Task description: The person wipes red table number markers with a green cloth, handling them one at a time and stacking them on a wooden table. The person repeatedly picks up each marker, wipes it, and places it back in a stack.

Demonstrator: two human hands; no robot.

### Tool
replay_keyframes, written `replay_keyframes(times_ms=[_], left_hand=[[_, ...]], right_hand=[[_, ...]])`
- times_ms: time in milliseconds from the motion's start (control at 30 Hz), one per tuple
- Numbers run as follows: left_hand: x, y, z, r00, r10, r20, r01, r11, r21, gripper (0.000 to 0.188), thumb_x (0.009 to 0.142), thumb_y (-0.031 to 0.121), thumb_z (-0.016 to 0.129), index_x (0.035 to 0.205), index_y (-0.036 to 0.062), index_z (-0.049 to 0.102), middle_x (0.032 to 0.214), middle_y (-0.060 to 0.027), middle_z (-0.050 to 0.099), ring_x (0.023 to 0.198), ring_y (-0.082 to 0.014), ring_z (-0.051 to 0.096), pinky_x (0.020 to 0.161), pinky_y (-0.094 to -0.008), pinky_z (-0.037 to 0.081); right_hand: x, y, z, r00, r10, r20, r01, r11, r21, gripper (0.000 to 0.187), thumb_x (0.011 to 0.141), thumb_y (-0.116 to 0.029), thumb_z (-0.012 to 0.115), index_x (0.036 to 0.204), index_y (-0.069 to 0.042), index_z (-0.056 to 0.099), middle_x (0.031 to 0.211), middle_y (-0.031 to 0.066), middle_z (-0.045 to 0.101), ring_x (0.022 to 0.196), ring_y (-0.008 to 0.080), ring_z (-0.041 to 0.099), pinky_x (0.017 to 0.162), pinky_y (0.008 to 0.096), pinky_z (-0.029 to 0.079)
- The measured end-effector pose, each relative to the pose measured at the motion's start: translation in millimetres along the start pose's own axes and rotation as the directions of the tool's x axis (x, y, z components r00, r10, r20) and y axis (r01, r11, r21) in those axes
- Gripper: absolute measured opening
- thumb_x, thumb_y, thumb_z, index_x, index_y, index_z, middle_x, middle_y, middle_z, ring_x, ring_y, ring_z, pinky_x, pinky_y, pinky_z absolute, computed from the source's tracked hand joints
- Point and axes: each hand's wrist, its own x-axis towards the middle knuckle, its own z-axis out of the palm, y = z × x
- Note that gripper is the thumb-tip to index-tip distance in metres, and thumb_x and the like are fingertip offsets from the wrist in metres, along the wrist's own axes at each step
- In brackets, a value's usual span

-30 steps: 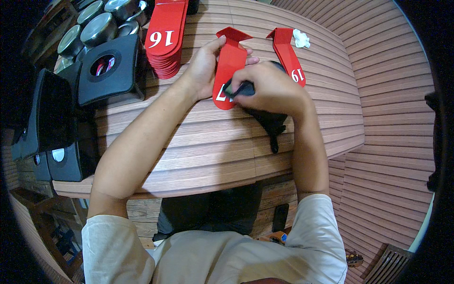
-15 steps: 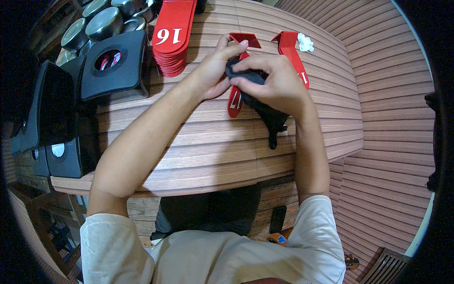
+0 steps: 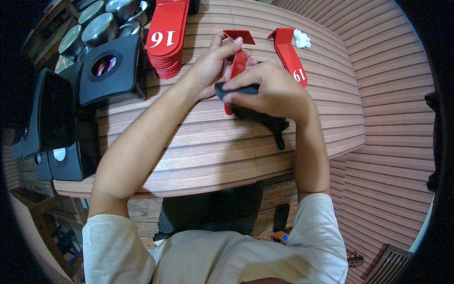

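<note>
My left hand grips a bent red number sign near its folded top, thumb on the front and fingers behind. In my right hand is a bunched black cloth, pressed against the lower part of the sign and hiding most of its number. The cloth's loose end hangs down below that hand over the table. To the right lies another red number sign, bent at its top, with a crumpled white tissue beside it.
Left of my hands is a stack of red number signs. Farther left stand black tissue boxes with round openings, and several round metal tins behind them. The wooden table ends in front of my body; a slatted wall rises at the right.
My right hand has slid the cloth down along the sign, baring its upper part and covering the number. The left hand keeps its hold. The whole view has shifted slightly.
</note>
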Motion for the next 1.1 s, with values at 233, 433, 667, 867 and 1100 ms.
replay_keyframes(times_ms=[233,433,667,867,1100], left_hand=[[-2,-2,3,1.0,0.009,-0.012,-0.009,1.0,-0.017,0.032,0.102,0.021,0.065,0.125,0.0136,0.044,0.106,-0.0115,0.064,0.099,-0.0212,0.069,0.086,-0.0361,0.059],[-1,-2,1,0.999,-0.044,-0.008,0.043,0.995,-0.085,0.035,0.104,0.017,0.059,0.129,0.0101,0.036,0.113,-0.02,0.061,0.108,-0.0368,0.069,0.088,-0.0452,0.063],[6,-4,-10,0.986,-0.159,0.055,0.166,0.974,-0.157,0.036,0.108,0.032,0.049,0.124,0.0002,0.057,0.11,-0.0183,0.071,0.103,-0.028,0.071,0.091,-0.0396,0.06],[6,-5,-18,0.964,-0.22,0.148,0.236,0.967,-0.1,0.044,0.104,0.039,0.055,0.128,0.0025,0.061,0.116,-0.0148,0.073,0.101,-0.0275,0.072,0.091,-0.0424,0.059],[2,-5,-11,0.963,-0.248,0.104,0.255,0.964,-0.072,0.042,0.106,0.039,0.052,0.127,0.0041,0.062,0.115,-0.0119,0.073,0.094,-0.0232,0.073,0.087,-0.039,0.061]], right_hand=[[2,3,-4,0.971,0.14,-0.196,-0.146,0.989,-0.021,0.023,0.086,-0.017,0.081,0.105,-0.003,0.08,0.096,0.0163,0.078,0.085,0.0251,0.075,0.079,0.034,0.057],[0,-7,6,0.956,-0.046,0.289,0.012,0.993,0.118,0.021,0.084,-0.016,0.083,0.102,-0.007,0.081,0.096,0.0121,0.078,0.089,0.0242,0.073,0.083,0.0326,0.056],[-6,21,-23,0.97,0.047,-0.238,-0.02,0.993,0.115,0.026,0.092,-0.022,0.074,0.109,-0.003,0.075,0.096,0.0115,0.076,0.089,0.0207,0.071,0.083,0.0343,0.055],[-6,49,-45,0.464,0.406,-0.787,0.111,0.855,0.507,0.023,0.099,-0.018,0.07,0.11,0.002,0.074,0.095,0.0035,0.074,0.083,0.0071,0.066,0.075,0.0221,0.052],[5,47,-21,0.62,0.219,-0.753,-0.051,0.969,0.24,0.036,0.1,-0.027,0.07,0.125,0.0,0.071,0.106,0.0101,0.077,0.099,0.0171,0.07,0.091,0.0315,0.054]])
